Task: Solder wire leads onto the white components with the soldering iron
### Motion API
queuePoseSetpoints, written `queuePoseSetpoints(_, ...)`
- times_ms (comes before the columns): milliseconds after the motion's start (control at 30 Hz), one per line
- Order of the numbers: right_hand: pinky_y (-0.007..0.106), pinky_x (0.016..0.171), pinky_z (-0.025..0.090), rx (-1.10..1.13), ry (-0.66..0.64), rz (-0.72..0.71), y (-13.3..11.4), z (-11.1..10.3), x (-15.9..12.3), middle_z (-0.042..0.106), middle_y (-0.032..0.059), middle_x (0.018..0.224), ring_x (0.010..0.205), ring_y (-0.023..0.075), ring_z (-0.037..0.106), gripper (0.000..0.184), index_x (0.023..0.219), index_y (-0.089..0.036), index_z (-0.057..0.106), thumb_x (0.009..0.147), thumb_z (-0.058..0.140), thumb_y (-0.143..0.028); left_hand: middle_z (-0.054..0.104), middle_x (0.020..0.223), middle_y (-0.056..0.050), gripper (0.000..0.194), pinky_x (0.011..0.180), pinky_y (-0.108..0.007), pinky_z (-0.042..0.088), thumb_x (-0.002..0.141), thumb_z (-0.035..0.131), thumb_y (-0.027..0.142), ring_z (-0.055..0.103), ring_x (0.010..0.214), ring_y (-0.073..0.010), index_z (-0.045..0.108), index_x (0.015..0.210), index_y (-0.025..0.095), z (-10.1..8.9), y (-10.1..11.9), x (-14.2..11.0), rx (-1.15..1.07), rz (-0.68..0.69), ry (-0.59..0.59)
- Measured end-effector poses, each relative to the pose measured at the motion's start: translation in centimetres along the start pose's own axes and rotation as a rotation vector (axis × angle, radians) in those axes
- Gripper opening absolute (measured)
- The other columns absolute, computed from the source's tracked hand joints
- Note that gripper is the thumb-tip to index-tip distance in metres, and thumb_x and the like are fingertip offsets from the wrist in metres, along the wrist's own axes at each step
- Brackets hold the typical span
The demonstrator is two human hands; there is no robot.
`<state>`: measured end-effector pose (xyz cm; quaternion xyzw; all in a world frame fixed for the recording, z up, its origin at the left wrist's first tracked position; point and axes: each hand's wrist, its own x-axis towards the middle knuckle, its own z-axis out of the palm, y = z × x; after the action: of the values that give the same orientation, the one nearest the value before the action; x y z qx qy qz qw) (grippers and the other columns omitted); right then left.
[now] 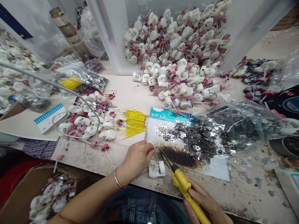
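Observation:
My left hand (137,157) is closed in a pinch, with a small shiny metal piece (157,145) at its fingertips. My right hand (205,200) grips a yellow soldering iron (184,185), its thin tip pointing up and left, close to the pinched piece. Under the tip lies a dark, scorched patch (179,156) on the white sheet. A white plastic part (157,169) with a round wheel-like end rests on the table just below my left fingertips. Beyond the dark patch spreads a heap of small metal plates (198,138), some bright, some dark.
Yellow wires (135,123) lie in a bundle left of the sheet. White-and-pink plastic parts (85,119) with a grey cable over them sit further left. A tilted translucent bin (109,40) spills more parts at the back. At right is a clear plastic bag (247,124); lower left, a cardboard box (21,193).

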<state>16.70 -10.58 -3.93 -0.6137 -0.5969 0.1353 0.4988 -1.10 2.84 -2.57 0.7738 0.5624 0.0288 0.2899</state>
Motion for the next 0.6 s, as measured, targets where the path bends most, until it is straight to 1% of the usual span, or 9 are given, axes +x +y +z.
queuePoseSetpoints(100, 0.031, 0.079, 0.058, 0.011, -0.058, -0.047, 0.5, 0.4, 0.1, 0.069, 0.0059, 0.110, 0.097, 0.0200, 0.068, 0.027, 0.107, -0.021, 0.065, 0.082, 0.060, -0.012, 0.071, 0.086, -0.005, 0.017, 0.075, -0.029, 0.048, 0.090, 0.056, 0.025, 0.066, 0.083, -0.0201, 0.071, 0.090, 0.018, 0.1, 0.1, 0.1, 0.022, -0.018, -0.019)
queuePoseSetpoints(167, 0.030, 0.079, 0.058, 0.017, -0.070, -0.082, 0.6, 0.4, 0.2, 0.070, 0.0052, 0.108, 0.097, 0.0192, 0.068, 0.027, 0.106, -0.021, 0.067, 0.082, 0.058, -0.010, 0.071, 0.084, -0.005, 0.017, 0.073, -0.029, 0.047, 0.090, 0.055, 0.024, 0.065, 0.081, -0.0197, 0.071, 0.088, 0.018, 0.0, 0.3, 0.2, 0.038, -0.031, -0.029)
queuePoseSetpoints(333, 0.029, 0.081, 0.057, -0.012, -0.100, -0.114, 0.7, -0.3, 0.6, 0.068, 0.0070, 0.110, 0.100, 0.0179, 0.067, 0.030, 0.109, -0.018, 0.066, 0.082, 0.059, -0.007, 0.068, 0.076, -0.003, 0.017, 0.065, -0.027, 0.043, 0.087, 0.055, 0.021, 0.062, 0.072, -0.0178, 0.070, 0.081, 0.018, -0.4, 0.9, 0.5, 0.073, -0.054, -0.039)
queuePoseSetpoints(467, 0.031, 0.082, 0.057, -0.025, -0.180, -0.186, 0.7, -0.5, 0.8, 0.066, 0.0080, 0.114, 0.103, 0.0189, 0.065, 0.036, 0.115, -0.017, 0.063, 0.081, 0.059, -0.005, 0.068, 0.074, -0.003, 0.017, 0.064, -0.026, 0.040, 0.086, 0.054, 0.020, 0.061, 0.070, -0.0170, 0.069, 0.078, 0.018, -0.7, 1.2, 0.6, 0.069, -0.064, -0.043)
queuePoseSetpoints(600, 0.030, 0.084, 0.057, -0.034, -0.129, -0.151, 0.4, -0.4, 0.7, 0.067, 0.0069, 0.112, 0.101, 0.0179, 0.065, 0.034, 0.113, -0.018, 0.064, 0.082, 0.057, -0.004, 0.068, 0.073, -0.003, 0.020, 0.063, -0.026, 0.039, 0.085, 0.053, 0.020, 0.061, 0.069, -0.0169, 0.069, 0.074, 0.018, -0.8, 1.2, 0.9, 0.076, -0.066, -0.055)
